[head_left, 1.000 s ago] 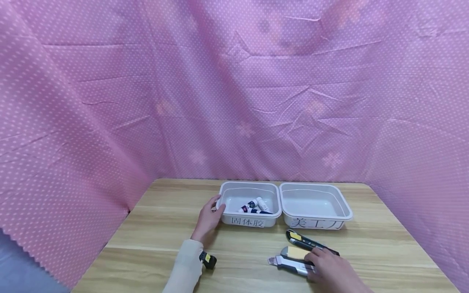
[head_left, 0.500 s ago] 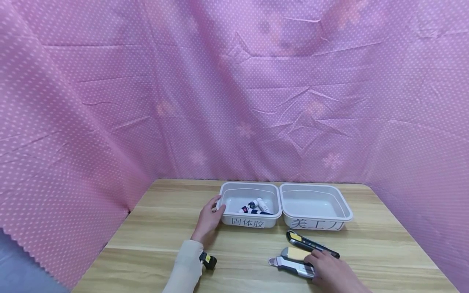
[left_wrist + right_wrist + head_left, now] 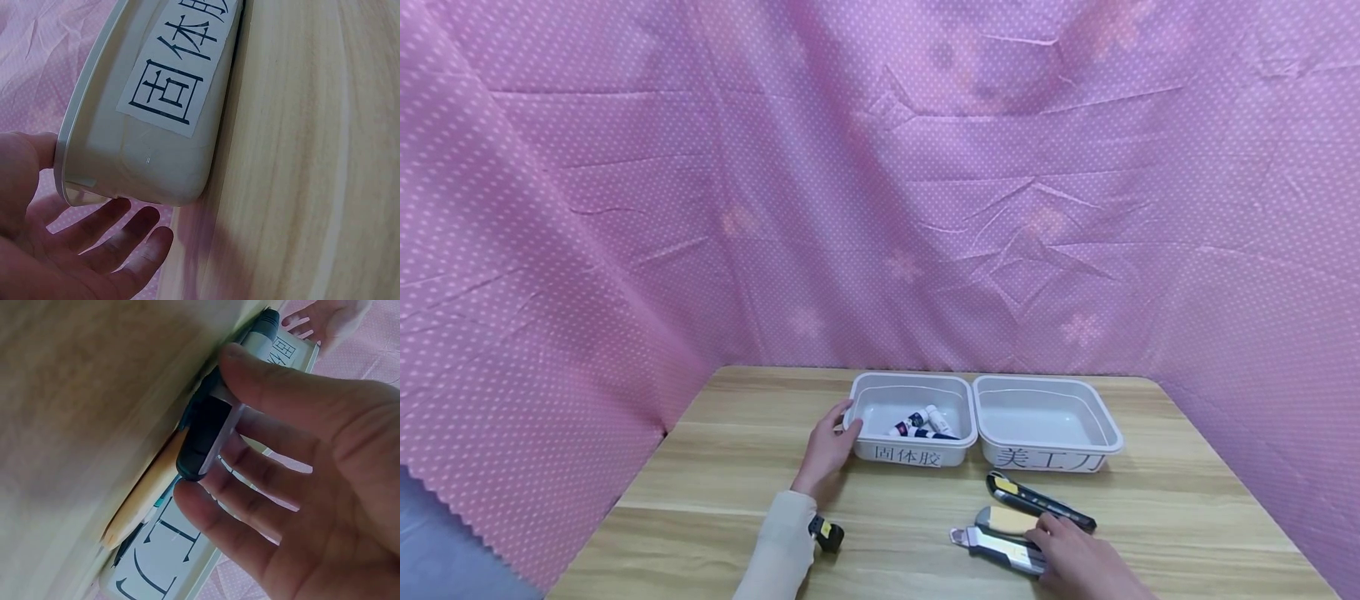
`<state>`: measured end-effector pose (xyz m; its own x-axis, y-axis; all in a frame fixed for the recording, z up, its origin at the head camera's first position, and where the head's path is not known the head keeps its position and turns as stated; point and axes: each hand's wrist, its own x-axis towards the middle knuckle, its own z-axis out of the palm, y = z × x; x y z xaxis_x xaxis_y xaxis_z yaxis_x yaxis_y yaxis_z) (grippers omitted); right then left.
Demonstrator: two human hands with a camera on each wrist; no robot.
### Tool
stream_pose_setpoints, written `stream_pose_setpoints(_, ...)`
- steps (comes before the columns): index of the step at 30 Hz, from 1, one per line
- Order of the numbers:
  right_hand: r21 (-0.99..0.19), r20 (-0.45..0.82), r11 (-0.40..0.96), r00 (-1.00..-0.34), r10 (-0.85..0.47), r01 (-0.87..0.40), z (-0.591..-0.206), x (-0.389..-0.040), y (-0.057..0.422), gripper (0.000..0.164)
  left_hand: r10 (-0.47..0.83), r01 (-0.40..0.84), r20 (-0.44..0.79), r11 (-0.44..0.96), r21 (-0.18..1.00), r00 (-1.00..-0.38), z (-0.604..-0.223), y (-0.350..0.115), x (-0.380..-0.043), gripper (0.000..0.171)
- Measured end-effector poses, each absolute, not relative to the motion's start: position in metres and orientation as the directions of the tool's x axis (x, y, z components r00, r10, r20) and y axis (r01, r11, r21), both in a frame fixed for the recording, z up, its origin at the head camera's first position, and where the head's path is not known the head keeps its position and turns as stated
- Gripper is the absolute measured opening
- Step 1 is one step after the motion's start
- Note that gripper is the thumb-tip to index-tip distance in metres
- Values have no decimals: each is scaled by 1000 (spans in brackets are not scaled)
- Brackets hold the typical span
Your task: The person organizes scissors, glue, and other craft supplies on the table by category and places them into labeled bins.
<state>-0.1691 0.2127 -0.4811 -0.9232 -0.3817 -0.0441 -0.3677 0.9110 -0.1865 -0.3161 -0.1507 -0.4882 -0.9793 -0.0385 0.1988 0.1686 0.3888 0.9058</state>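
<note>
My left hand (image 3: 829,450) holds the left end of a white plastic bin (image 3: 913,383), thumb and fingers at its rim. Several glue sticks (image 3: 910,422) lie in that bin, which is labelled 固体胶. On the table, my right hand (image 3: 1078,554) grips the rear end of a silver-and-black utility knife (image 3: 1000,548). In the right wrist view the thumb is on one side of the utility knife (image 3: 209,428) and the fingers are on the other. Right behind it lies a yellow-and-grey utility knife (image 3: 1009,520), and beyond that a black one with a yellow slider (image 3: 1037,502).
A second white bin (image 3: 1037,383), labelled 美工刀, stands against the first one's right side with nothing in it. Both sit near the back of the wooden table (image 3: 715,483). Pink dotted cloth (image 3: 895,208) hangs behind and at both sides.
My right hand has shifted very slightly to the right at the silver-and-black utility knife, showing more of its rear end. The left hand and the bins stay in place.
</note>
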Motion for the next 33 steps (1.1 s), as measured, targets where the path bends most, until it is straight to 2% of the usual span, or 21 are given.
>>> stream_pose_setpoints(5, -163, -6, 901, -913, -407, -401, -478, -168, 215, 34, -32, 176, 204, 390, 904, -978, -488, -152, -315, 49)
stream_pose_setpoints(11, -80, 171, 887, -883, -438, -455, -476, -163, 217, 34, -25, 178, 204, 388, 904, -979, -487, -151, -314, 50)
stream_pose_setpoints(19, -49, 353, 881, -833, -426, -471, -464, -161, 215, 35, -29, 157, 184, 397, 904, -983, -486, -152, -314, 51)
stream_pose_setpoints(27, -73, 380, 891, -838, -391, -448, -447, -165, 208, 41, -34, 156, 183, 388, 909, -983, -484, -151, -315, 51)
stream_pose_setpoints(33, -91, 432, 877, -812, -392, -472, -440, -172, 206, 43, -38, 153, 182, 392, 907, -983, -486, -150, -315, 50)
